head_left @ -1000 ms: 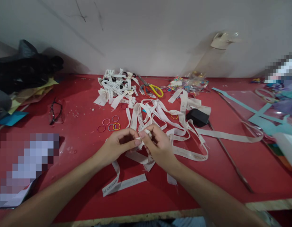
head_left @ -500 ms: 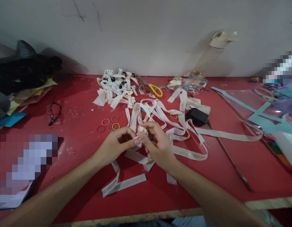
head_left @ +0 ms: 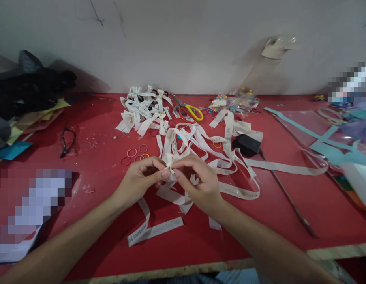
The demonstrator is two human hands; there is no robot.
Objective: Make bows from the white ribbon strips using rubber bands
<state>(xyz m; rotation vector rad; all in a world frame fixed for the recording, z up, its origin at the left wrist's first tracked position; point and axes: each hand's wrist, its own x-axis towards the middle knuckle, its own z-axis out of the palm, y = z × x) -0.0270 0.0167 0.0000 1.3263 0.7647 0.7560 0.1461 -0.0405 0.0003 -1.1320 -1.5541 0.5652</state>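
Note:
Between my two hands is a small white ribbon bow [head_left: 170,159], gathered at its middle. My left hand [head_left: 141,175] pinches its left side with thumb and forefinger. On the other side, my right hand [head_left: 199,179] grips it the same way. The fingers hide part of the knot. Loose printed white ribbon [head_left: 196,138] lies in loops just beyond the hands, and a cut strip of ribbon [head_left: 159,232] rests on the red table below them. Several coloured elastic bands [head_left: 131,152] lie left of the bow.
A pile of white ribbon bows [head_left: 141,106] sits by the wall, with yellow-and-red-handled scissors [head_left: 194,112] beside it. Folded eyeglasses [head_left: 67,140] lie at the left. To the right are a black block [head_left: 246,145], a long thin rod [head_left: 292,201] and light-blue strips [head_left: 327,140].
My hands have shifted slightly left and the fingertips have moved a little apart. The bow's gathered middle and upper loop now show more plainly between them.

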